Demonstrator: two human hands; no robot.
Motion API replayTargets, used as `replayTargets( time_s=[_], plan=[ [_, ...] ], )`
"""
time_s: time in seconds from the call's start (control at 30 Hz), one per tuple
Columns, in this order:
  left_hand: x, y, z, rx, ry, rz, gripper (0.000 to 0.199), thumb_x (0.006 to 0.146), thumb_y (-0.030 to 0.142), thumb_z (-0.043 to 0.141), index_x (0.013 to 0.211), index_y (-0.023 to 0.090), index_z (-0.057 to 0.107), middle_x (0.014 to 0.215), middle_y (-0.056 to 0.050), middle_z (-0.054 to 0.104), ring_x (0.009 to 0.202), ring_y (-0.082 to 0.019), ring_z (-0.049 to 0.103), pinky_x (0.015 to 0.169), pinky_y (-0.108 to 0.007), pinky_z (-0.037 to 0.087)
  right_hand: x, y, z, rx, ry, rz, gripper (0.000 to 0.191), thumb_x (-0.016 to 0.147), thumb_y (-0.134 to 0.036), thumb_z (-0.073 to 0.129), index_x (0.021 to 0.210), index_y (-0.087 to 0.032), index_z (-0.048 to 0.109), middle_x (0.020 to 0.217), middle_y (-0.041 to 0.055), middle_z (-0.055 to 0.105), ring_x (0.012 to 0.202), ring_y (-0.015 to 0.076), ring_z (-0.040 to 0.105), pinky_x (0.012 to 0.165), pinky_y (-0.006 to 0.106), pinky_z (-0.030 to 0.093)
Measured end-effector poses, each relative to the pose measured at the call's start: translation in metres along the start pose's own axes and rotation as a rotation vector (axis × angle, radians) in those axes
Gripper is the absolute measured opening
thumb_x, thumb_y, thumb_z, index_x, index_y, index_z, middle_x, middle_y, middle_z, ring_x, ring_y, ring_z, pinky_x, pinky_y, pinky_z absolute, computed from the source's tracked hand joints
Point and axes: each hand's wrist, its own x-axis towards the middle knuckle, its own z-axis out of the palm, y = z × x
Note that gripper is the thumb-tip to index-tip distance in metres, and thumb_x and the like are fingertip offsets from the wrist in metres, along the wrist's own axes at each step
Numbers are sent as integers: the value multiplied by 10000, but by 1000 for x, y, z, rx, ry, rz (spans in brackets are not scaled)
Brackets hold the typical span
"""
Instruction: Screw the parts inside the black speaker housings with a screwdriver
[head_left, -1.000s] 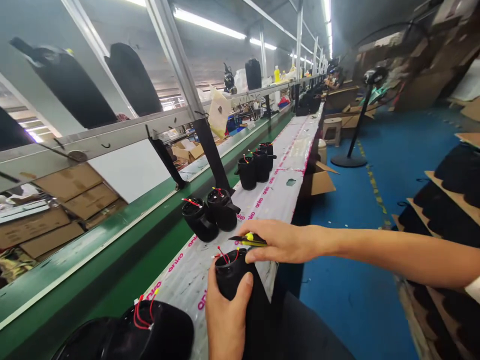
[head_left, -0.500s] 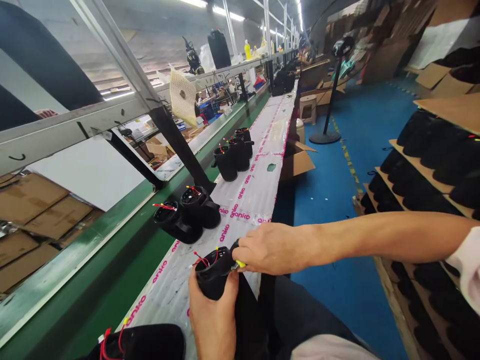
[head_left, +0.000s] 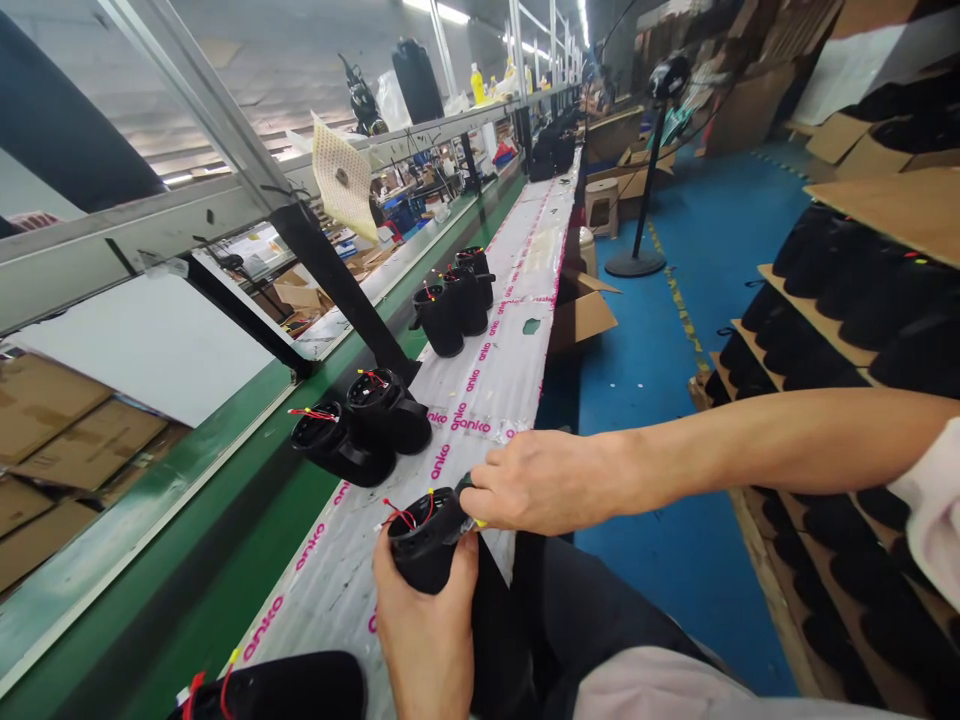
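Observation:
My left hand [head_left: 427, 625] is wrapped around a black cylindrical housing [head_left: 424, 555], open at the top. Red wires [head_left: 405, 515] with small connectors stick out of its open end. At the housing's right rim, my right hand [head_left: 517, 485] is closed on a small tool [head_left: 478, 523] with a yellow part and a metallic bit; its exact kind is hidden by the fingers. A black strap or loop [head_left: 465, 485] shows beside those fingers. Another black housing [head_left: 300, 685] with red wires lies at the bottom left, near my left hand.
Two similar housings [head_left: 386, 410] stand ahead on the bench covered in printed white foam [head_left: 510, 365], with several more behind. A green conveyor belt [head_left: 225, 540] runs along the left. Stacked black housings on cardboard layers [head_left: 847, 300] are at right. A floor fan [head_left: 652, 170] stands farther off.
The camera view has shifted slightly, moving the surroundings left and up. My right hand has edged a little at the rim; both hands keep their grips.

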Motion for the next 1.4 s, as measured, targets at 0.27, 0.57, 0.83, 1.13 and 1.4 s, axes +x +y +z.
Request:
replayTargets(
  time_s=[0.27,0.57,0.83,1.13,1.4],
  plan=[
    [-2,6,2,18,-26,10,543,740,466,758,1213,265,582,1082,-30,692,1033,-273,653,877,-414,464,-2,-2,-6,-48,-73,5,129,926,-84,434,978,-160,525,745,18,589,550,183,590,429,349,199],
    [-5,12,7,189,24,-70,611,729,579,721,1236,294,535,1125,-81,682,1099,-359,639,858,-464,461,0,-6,-26,-37,-144,2,126,904,-45,463,941,-139,538,708,36,596,567,180,592,421,335,221],
    [-3,5,4,55,-8,8,654,721,531,740,1280,247,550,1181,-88,683,1142,-334,632,950,-458,454,-4,1,11,138,3,41,145,1032,-255,448,1028,-143,539,832,35,662,679,182,655,466,325,244],
    [1,0,4,-4,-25,30,641,719,489,770,1258,215,559,1114,-90,703,1058,-318,659,906,-464,480,4,-1,9,158,6,36,209,1052,-296,408,957,-153,527,813,31,646,636,175,622,473,332,168],
    [-1,-1,6,22,-14,34,649,695,474,784,1252,236,552,1092,-71,698,1035,-304,660,913,-460,481,0,-6,4,82,-9,39,113,1012,-223,432,951,-161,504,771,18,615,573,176,589,465,340,183]
  ],
)
